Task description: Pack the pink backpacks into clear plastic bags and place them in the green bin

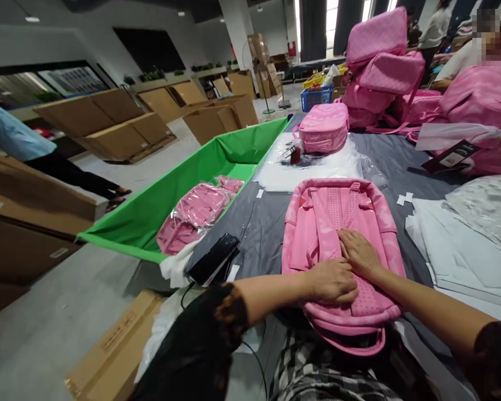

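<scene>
A pink backpack [296, 239] lies on the table in front of me, its back panel facing up and its top loop end toward me. Its shoulder straps [326, 228] run lengthwise over the dotted padding. My left hand [333, 281] is closed on a strap near the middle of the panel. Just beyond it, my right hand [359, 252] has its fingers bent around the edge of the same strap. The fingertips of both hands are partly hidden.
Beyond lies another pink backpack [323, 127] on white plastic bags [271, 172]. Pink backpacks [378, 42] are piled at the back right, near a person. At left, a green bin [129, 236] holds wrapped backpacks [196, 209]. A black device [212, 259] sits at the table edge. Cardboard boxes [117, 345] stand on the floor.
</scene>
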Tool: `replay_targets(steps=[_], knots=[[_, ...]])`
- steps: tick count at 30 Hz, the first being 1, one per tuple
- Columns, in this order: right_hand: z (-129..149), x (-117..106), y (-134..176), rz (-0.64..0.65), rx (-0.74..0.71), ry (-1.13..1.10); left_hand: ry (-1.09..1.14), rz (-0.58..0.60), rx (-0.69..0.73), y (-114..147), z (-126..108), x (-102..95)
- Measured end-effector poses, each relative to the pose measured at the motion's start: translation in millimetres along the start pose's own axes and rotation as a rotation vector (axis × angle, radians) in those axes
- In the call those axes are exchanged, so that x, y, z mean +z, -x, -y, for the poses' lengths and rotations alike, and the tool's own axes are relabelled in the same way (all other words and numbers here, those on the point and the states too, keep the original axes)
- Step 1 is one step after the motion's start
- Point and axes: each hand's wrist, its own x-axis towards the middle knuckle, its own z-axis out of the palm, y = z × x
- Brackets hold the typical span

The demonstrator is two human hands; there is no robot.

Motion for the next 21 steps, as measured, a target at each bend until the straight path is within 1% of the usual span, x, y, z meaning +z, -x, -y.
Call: replay_targets(steps=[2,4,5,7,8,10,12,13,14,16,18,19,21], knots=[[-6,5,-2,-0.11,0.067,-0.084,0.023,0.003,0.009,-6,10,13.0],[-10,6,-5,-0.202,0.123,-0.145,0.032,-0.053,-0.05,-9,19,23.2],[-10,4,-5,-0.225,0.124,-0.155,0.022,-0.086,-0.085,-8,21,27.4],[-5,-6,0,-0.221,0.037,-0.142,-0.024,-0.159,-0.172,-5,17,34.3],[1,-14,6,-0.198,-0.054,-0.135,-0.053,-0.195,-0.219,-3,14,37.3],[16,-29,21,-0.094,-0.326,-0.118,-0.111,-0.245,-0.29,-1,11,40.7],[30,-37,35,0.084,-0.667,-0.095,-0.152,-0.238,-0.278,-1,17,37.7],[36,-39,40,0.156,-0.781,-0.07,-0.163,-0.223,-0.249,-1,23,33.2],[40,-37,43,0.22,-0.86,-0.039,-0.172,-0.208,-0.222,-2,30,27.4],[42,-29,41,0.315,-0.91,0.005,-0.192,-0.203,-0.205,-2,45,17.3],[36,-13,32,0.414,-0.943,0.012,-0.241,-0.22,-0.253,0,57,18.1],[31,-3,27,0.454,-0.958,0.016,-0.276,-0.238,-0.294,1,62,24.2],[19,18,18,0.481,-0.96,0.055,-0.343,-0.29,-0.362,0,69,44.6]])
